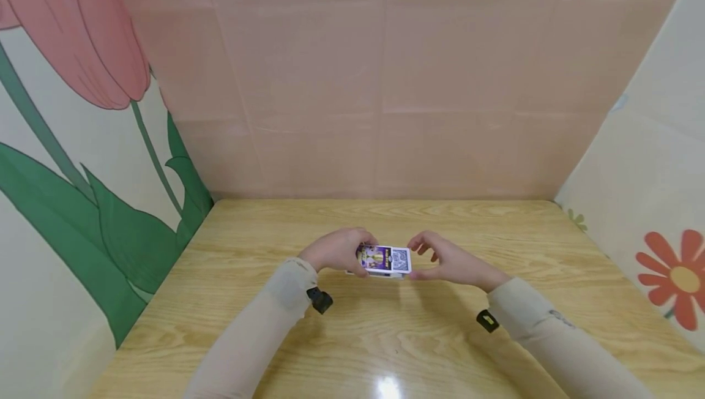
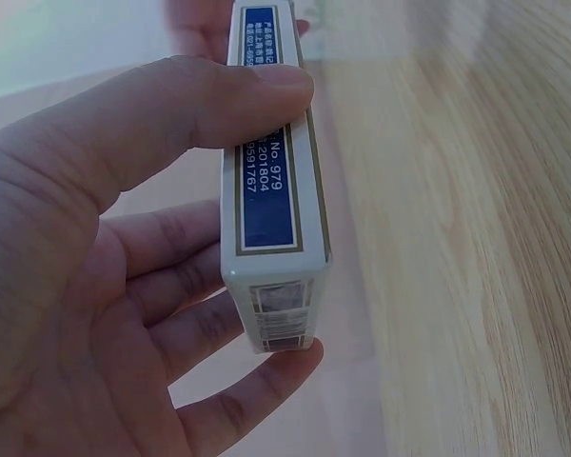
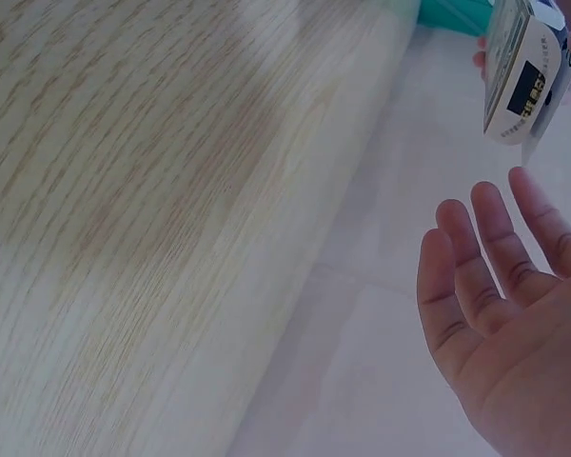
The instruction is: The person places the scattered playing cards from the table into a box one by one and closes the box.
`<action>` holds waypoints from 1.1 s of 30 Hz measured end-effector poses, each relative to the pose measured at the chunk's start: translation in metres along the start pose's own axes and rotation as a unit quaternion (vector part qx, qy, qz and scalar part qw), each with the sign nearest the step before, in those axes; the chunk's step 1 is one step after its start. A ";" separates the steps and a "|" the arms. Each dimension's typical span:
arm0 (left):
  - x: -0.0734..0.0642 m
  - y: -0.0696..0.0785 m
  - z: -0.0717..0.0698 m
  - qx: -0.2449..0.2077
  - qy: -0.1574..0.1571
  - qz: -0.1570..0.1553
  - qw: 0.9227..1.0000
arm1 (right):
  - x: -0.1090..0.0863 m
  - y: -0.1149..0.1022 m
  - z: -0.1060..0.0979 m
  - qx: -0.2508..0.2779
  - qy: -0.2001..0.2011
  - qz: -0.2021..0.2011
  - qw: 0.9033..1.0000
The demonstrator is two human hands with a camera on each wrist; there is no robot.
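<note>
My left hand [image 1: 338,251] grips a playing-card box [image 1: 374,257] with a purple and yellow front, held above the table. A stack of playing cards [image 1: 401,259] with dark patterned backs sticks partway out of its right end. In the left wrist view the thumb presses the box's narrow blue-and-white side [image 2: 268,214], fingers behind it. My right hand [image 1: 454,264] is just right of the cards, its fingers spread and loosely bent. The right wrist view shows those fingers apart from the cards [image 3: 523,86]; whether the thumb touches them I cannot tell.
A light wood table [image 1: 352,338] lies under both hands. Behind it rises a plain pinkish wall covering [image 1: 385,81]. Side panels bear a painted tulip [image 1: 104,32] on the left and a red flower [image 1: 685,278] on the right.
</note>
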State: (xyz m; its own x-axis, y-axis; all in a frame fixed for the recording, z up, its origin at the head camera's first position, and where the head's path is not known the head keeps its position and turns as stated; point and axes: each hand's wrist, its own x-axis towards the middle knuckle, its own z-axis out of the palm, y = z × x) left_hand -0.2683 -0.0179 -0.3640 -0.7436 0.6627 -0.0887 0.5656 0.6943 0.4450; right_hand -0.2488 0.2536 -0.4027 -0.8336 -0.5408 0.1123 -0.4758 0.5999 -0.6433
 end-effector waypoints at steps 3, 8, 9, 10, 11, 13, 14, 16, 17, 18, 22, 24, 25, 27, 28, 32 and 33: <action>0.000 0.000 0.000 0.000 0.000 -0.001 1.000 | 0.001 -0.001 0.001 0.001 0.002 -0.002 1.000; 0.002 -0.001 0.001 0.012 0.000 0.001 1.000 | 0.004 -0.002 0.003 -0.003 0.000 -0.010 1.000; 0.002 -0.001 0.001 0.012 0.000 0.001 1.000 | 0.005 -0.002 0.003 -0.003 -0.001 -0.009 1.000; 0.002 0.000 0.001 0.013 0.000 0.001 1.000 | 0.005 -0.002 0.004 -0.004 -0.002 -0.010 1.000; 0.002 0.000 0.001 0.012 0.000 0.001 1.000 | 0.006 -0.003 0.004 -0.004 -0.003 -0.009 1.000; 0.002 0.000 0.002 0.009 0.000 0.001 1.000 | 0.007 -0.003 0.005 -0.003 -0.005 -0.006 1.000; 0.002 0.000 0.002 0.007 0.000 0.002 1.000 | 0.007 -0.003 0.005 -0.002 -0.006 -0.004 1.000; 0.002 0.000 0.002 0.005 0.000 0.003 1.000 | 0.006 -0.004 0.005 -0.004 -0.007 -0.003 1.000; 0.001 0.000 0.002 0.003 0.000 0.002 1.000 | 0.006 -0.005 0.005 -0.002 -0.006 -0.004 1.000; 0.001 0.000 0.002 0.002 0.000 0.002 1.000 | 0.005 -0.005 0.005 0.000 -0.004 -0.004 1.000; 0.001 -0.001 0.001 0.001 0.000 -0.001 1.000 | 0.001 -0.008 0.003 0.007 0.007 -0.007 1.000; 0.000 -0.001 0.001 0.002 0.001 -0.003 1.000 | 0.000 -0.009 0.003 0.005 0.008 -0.007 1.000; 0.000 -0.001 0.001 0.002 0.001 -0.004 1.000 | -0.001 -0.009 0.002 0.004 0.006 -0.008 1.000; 0.000 0.000 0.001 0.003 0.001 -0.006 1.000 | -0.002 -0.009 0.002 0.002 -0.001 -0.011 1.000; 0.000 0.000 0.001 0.005 0.002 -0.007 1.000 | -0.002 -0.009 0.003 0.000 -0.005 -0.013 1.000; 0.000 0.000 0.001 0.008 0.000 -0.006 1.000 | -0.002 -0.009 0.003 -0.011 -0.013 -0.022 1.000; 0.000 0.000 0.001 0.007 0.000 -0.006 1.000 | -0.002 -0.009 0.003 -0.014 -0.013 -0.024 1.000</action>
State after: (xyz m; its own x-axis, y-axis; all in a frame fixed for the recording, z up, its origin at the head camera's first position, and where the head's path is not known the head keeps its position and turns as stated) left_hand -0.2682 -0.0171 -0.3645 -0.7500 0.6548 -0.0931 0.5626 0.7056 0.4307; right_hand -0.2421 0.2471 -0.3998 -0.8015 -0.5853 0.1224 -0.5236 0.5882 -0.6164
